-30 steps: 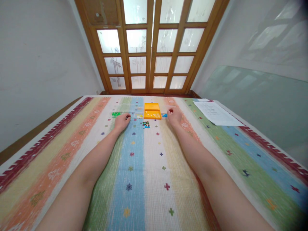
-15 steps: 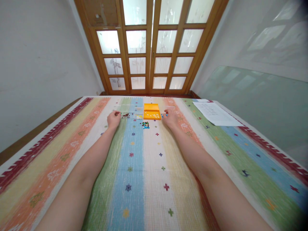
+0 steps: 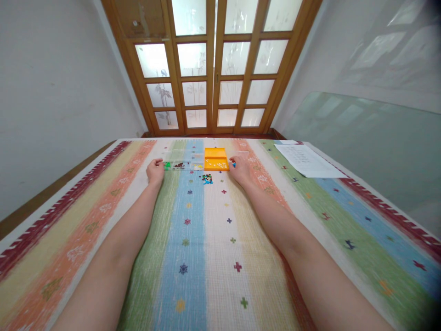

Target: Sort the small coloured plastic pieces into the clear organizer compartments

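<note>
A row of small clear lidded boxes lies across the far part of the table. The left clear box (image 3: 167,167) holds green pieces, with brown pieces (image 3: 179,165) and yellow pieces (image 3: 197,166) farther right in the row. My left hand (image 3: 155,172) has its fingers closed at the left end of the row. In the middle stands an open yellow box (image 3: 216,168) with white pieces in it. My right hand (image 3: 240,170) is closed at the right clear box (image 3: 243,152), largely covering it and its blue pieces (image 3: 233,164).
A loose heap of mixed coloured pieces (image 3: 207,179) lies on the striped tablecloth (image 3: 220,257), just nearer than the yellow box. Printed paper sheets (image 3: 308,161) rest at the far right. Behind the table are glazed wooden doors (image 3: 215,92).
My left hand has shifted left, uncovering the green pieces. My right hand has moved slightly left against the yellow box, covering more of the blue pieces. The view has shifted slightly.
</note>
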The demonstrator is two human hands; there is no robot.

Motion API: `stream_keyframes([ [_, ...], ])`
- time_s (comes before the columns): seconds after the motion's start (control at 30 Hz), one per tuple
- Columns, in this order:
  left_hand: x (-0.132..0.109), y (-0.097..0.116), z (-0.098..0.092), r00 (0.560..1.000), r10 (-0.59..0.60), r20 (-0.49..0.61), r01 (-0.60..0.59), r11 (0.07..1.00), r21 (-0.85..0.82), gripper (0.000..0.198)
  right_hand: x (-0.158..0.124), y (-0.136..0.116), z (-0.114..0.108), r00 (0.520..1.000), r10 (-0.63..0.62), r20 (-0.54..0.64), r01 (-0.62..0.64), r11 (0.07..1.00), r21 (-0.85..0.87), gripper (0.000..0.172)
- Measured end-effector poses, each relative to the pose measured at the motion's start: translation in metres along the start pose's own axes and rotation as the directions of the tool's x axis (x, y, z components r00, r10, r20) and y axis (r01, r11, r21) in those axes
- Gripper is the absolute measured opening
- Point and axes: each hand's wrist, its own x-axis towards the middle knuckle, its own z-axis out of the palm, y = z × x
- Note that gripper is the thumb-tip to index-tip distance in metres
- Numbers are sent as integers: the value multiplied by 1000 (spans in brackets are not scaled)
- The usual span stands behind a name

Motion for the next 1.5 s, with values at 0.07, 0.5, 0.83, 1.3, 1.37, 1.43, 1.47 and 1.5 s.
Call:
stream_keyframes([
  [0.07,-8,10,5,996,84,14,-84,996,7,31,-1,-3,3,999,-28,17,28,1000,4,28],
  [0.5,-79,70,33,484,668,566,-813,583,6,30,-11,-26,8,978,-192,77,188,981,56,20],
  [0.83,-89,74,36,532,635,561,-795,603,71,19,-13,-29,3,974,-188,129,183,982,51,20],
  [1.3,-80,65,38,658,591,466,-684,728,43,15,-13,-25,9,961,-254,111,247,966,75,16],
  [1.37,-79,64,38,718,536,444,-616,786,47,14,-13,-26,8,956,-273,107,265,961,83,15],
  [1.43,-76,61,39,773,471,425,-536,843,41,14,-14,-27,7,950,-292,109,283,955,91,15],
  [1.47,-74,58,40,792,448,414,-502,865,25,14,-14,-27,7,948,-299,111,290,952,94,14],
  [1.5,-72,56,42,809,432,398,-470,883,-1,14,-14,-27,7,945,-306,114,296,950,98,14],
])
